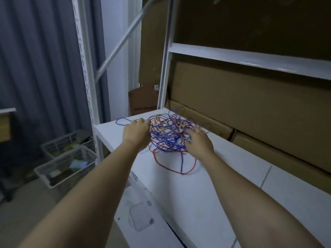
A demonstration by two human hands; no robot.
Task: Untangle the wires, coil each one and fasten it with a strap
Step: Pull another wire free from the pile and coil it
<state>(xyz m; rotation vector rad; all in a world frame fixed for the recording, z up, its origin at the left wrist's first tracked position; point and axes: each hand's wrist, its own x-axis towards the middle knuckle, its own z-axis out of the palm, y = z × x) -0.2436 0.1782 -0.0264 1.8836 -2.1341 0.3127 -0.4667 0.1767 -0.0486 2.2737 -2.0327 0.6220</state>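
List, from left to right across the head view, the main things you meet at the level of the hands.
Plastic baskets → blue wire loop → left hand → tangle of wires → right hand → cardboard boxes.

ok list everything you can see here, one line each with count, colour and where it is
wire tangle: one heap; blue, red and yellow; on the white shelf
shelf: one, white, under the wires
cardboard boxes: several, brown, behind the wires
baskets: two, grey, on the floor at left
curtain: one, grey-blue, far left
left hand: at the tangle's left edge, fingers in the wires
right hand: on the tangle's right side
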